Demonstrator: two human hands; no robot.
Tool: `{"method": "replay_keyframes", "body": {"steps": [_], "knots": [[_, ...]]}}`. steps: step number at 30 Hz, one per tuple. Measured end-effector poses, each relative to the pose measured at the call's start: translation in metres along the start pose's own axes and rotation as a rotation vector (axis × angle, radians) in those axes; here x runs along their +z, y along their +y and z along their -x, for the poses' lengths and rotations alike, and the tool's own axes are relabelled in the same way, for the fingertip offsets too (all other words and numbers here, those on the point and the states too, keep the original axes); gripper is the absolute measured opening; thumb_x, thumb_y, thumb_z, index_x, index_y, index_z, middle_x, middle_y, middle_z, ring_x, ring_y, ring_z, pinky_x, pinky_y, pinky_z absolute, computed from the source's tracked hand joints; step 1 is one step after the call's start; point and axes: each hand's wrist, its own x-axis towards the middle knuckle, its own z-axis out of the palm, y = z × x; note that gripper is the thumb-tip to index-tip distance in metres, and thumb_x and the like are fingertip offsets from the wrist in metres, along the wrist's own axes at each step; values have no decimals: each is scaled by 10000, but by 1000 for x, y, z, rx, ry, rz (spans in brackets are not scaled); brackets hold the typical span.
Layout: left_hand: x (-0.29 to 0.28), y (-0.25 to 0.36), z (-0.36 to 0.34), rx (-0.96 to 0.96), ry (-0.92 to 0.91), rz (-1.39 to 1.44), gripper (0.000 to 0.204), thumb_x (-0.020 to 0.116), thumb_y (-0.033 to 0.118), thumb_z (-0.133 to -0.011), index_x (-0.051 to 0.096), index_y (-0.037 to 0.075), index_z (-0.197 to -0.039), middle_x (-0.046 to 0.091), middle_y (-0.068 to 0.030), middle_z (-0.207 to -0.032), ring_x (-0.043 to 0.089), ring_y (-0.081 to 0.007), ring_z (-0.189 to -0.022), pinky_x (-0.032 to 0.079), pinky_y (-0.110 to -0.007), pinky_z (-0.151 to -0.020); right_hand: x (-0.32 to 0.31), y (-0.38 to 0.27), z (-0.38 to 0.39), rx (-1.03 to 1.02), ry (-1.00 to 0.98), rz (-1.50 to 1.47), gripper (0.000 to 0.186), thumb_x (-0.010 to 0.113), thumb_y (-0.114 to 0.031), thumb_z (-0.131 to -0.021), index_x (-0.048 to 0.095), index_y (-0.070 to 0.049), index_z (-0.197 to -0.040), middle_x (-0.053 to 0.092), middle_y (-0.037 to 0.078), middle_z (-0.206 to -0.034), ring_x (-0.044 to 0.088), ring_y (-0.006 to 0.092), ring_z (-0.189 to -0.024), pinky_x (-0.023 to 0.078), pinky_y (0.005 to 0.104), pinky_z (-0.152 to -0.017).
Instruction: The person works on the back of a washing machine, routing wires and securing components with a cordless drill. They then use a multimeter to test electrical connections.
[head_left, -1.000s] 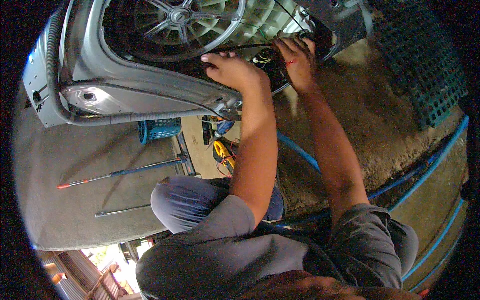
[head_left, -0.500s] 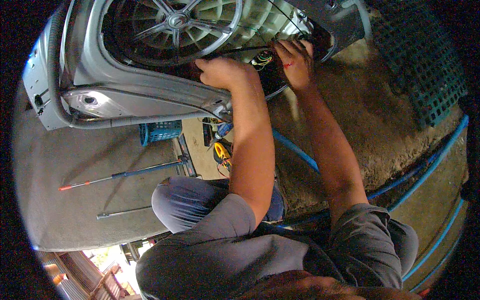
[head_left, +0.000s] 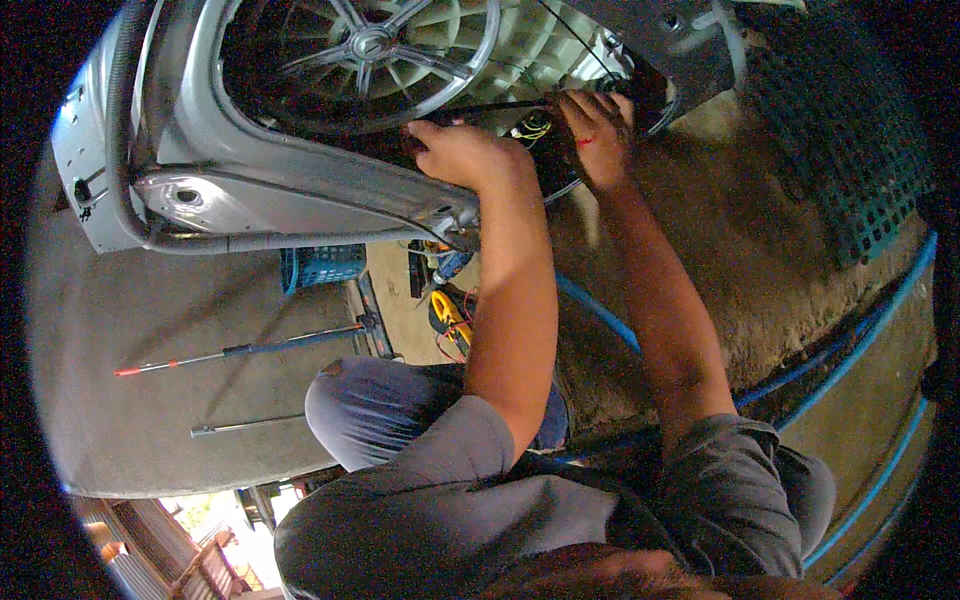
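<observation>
The open back of a washing machine [head_left: 300, 165] lies before me, with a spoked metal pulley wheel [head_left: 372, 42] inside it. A thin black drive belt [head_left: 510, 105] runs below the wheel's right side, between my hands. My left hand [head_left: 465, 155] is closed at the wheel's lower rim, its fingertips partly hidden in the dark opening. Farther right, my right hand [head_left: 598, 135] has its fingers curled over the belt's other end. Between the hands, yellow-green wires [head_left: 532, 128] show inside the housing. A pale ribbed tub [head_left: 535, 55] stands behind the wheel.
A grey corrugated hose [head_left: 190, 243] bends round the machine's edge. Beneath it are a blue basket [head_left: 325, 265], a blue power drill [head_left: 453, 265] and a yellow clamp-like tool [head_left: 448, 318]. A long-handled pole [head_left: 240, 350] lies left. Right are a green plastic grate [head_left: 850, 150] and blue hoses [head_left: 870, 325].
The machine and both hands sit slightly farther right and lower in the picture. Both hands keep nearly the same places relative to the machine and the belt.
</observation>
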Motion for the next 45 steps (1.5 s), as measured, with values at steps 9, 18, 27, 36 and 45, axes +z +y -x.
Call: {"method": "replay_keyframes", "body": {"steps": [9, 18, 27, 36, 45], "knots": [[-8, -9, 11, 17, 21, -68, 468, 533, 379, -1095, 517, -66, -1240, 616, -148, -1167, 558, -222, -951, 466, -373, -852, -6, -2, 1, -11, 20, 33, 358, 630, -157, -902, 723, -166, -1247, 699, 34, -1270, 620, 253, -1180, 392, 453, -1054], [-17, -18, 5, 70, 30, -48, 304, 569, 328, -1080, 513, 43, -1171, 616, -76, -1018, 570, -185, -825, 473, -353, -700, -18, -10, -3, -7, 3, 33, 471, 602, -54, -879, 687, -174, -1326, 700, 44, -1269, 628, 254, -1146, 393, 434, -1031], [-40, -41, 13, 16, -285, 34, 243, 528, 146, -1091, 547, 33, -1305, 670, -68, -1203, 612, -144, -1012, 469, -301, -827, -24, -17, 12, 54, 100, 96, 432, 593, -150, -937, 674, -208, -1357, 664, 9, -1301, 613, 242, -1136, 394, 410, -997], [-74, -82, 39, -434, -532, -146, 388, 642, 37, -980, 534, -2, -1351, 667, -91, -1203, 653, -201, -1058, 523, -323, -894, -27, -6, 36, 430, 502, 197, 208, 577, -240, -980, 712, -137, -1099, 578, 134, -1146, 536, 350, -1096, 362, 502, -933], [-70, -113, 38, -914, -716, -24, 303, 554, 58, -1008, 555, 66, -1312, 638, -38, -1151, 636, -180, -1050, 525, -344, -901, -28, 31, 29, 428, 661, 176, 252, 540, -277, -990, 689, -86, -1064, 535, 178, -1133, 517, 371, -1076, 376, 520, -950]]}}
